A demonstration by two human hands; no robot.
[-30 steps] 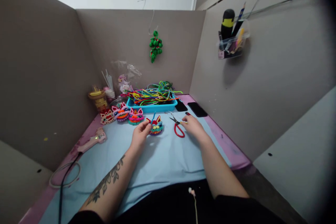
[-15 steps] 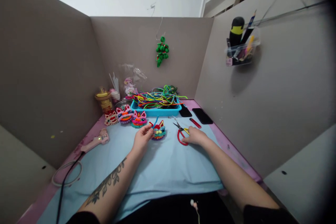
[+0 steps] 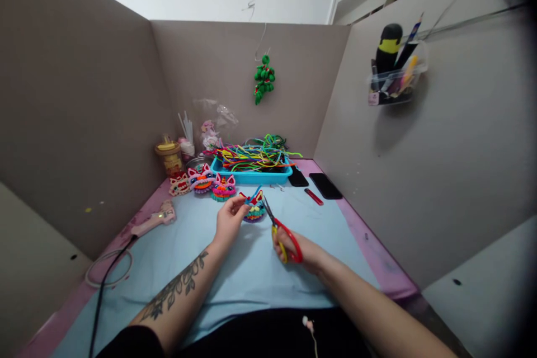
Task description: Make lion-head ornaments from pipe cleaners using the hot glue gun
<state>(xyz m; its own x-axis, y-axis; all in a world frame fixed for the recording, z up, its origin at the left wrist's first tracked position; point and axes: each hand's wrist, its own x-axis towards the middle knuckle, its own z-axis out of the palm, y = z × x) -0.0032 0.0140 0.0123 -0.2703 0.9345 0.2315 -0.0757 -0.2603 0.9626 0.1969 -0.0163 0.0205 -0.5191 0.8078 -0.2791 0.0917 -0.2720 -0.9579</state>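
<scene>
Between the fingertips of my left hand (image 3: 230,216) is a short blue pipe cleaner (image 3: 254,193), pointing up and to the right. Just behind it sits a colourful pipe-cleaner animal head (image 3: 255,211) with red and yellow ears; my fingers partly cover it, and I cannot tell whether they touch it. My right hand (image 3: 296,247) is closed around the red and yellow handles of a pair of scissors (image 3: 289,238). The scissors' blades point up and left, close to the animal head's right side.
Three more animal heads (image 3: 202,179) stand at the back left, by a blue tray (image 3: 251,177) of pipe cleaners. A pink glue gun (image 3: 155,219) with a cord lies left. Two dark phones (image 3: 325,185) and a red cutter (image 3: 313,197) lie right. Partitions enclose the table.
My right hand has lifted the scissors off the cloth and brought them left and nearer, turned upward beside the animal head. My left hand keeps the blue pipe cleaner. The view has shifted slightly.
</scene>
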